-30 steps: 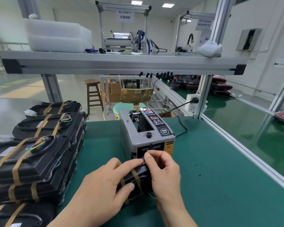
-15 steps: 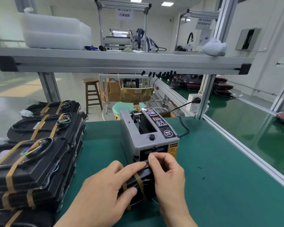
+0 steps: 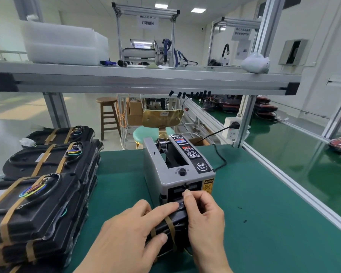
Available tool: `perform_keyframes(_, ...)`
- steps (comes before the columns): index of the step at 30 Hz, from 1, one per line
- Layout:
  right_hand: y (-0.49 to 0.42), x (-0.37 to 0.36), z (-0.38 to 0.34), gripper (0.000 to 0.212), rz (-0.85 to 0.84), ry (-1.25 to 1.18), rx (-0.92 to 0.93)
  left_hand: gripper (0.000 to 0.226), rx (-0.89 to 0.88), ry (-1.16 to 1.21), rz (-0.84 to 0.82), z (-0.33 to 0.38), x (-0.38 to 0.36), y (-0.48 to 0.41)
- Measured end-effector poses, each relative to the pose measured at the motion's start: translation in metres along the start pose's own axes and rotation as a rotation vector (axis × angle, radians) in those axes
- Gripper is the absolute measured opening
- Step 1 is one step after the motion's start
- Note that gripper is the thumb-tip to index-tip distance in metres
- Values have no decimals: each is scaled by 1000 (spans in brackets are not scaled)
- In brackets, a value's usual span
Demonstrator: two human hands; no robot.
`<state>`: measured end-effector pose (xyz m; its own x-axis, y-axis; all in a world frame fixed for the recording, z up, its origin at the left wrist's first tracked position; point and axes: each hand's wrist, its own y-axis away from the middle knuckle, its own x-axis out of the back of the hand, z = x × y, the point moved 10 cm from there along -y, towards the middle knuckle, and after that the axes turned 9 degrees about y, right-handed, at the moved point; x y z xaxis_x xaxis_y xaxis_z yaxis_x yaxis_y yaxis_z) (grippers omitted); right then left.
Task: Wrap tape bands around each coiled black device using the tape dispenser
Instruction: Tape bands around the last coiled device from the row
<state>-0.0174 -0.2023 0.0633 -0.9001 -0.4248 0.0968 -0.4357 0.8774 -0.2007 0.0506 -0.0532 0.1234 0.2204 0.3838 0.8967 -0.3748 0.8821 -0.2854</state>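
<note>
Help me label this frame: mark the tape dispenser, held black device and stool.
tape dispenser (image 3: 153, 174): head view, grey side panel.
black device (image 3: 180, 233): head view, face between hands.
stool (image 3: 106, 99): head view, wooden seat.

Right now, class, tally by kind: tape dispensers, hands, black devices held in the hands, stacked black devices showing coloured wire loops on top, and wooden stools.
Tape dispenser: 1
Hands (left hand, right hand): 2
Held black device: 1
Stacked black devices with wire loops showing: 3
Wooden stool: 1
Total: 8
</note>
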Motion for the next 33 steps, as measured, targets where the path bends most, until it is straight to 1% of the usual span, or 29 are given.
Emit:
perform_keyframes(6, 0, 2, -3, 16, 31, 47, 38, 55, -8, -16, -11, -2, -3, -1)
perform_keyframes(14, -1, 0, -1, 17, 45, 40, 21, 60, 3, -23, -38, -6, -5, -2)
perform_keyframes(18, -1, -1, -2, 19, 51, 30, 21, 56, 21, -5, -48, -8, -6, -3)
perform_keyframes(22, -2, -1, -2, 19, 51, 19, 12, 63, 48, 23, -51, -13, -7, -3)
perform_keyframes(27, -1, -1, -4, 20, 42, 15, 16, 76, 106, 90, 29, -21, -4, 2)
perform_keyframes(33, -4, -1, -8, 24, 43, 29, 27, 83, 250, 296, 182, -37, 3, 19)
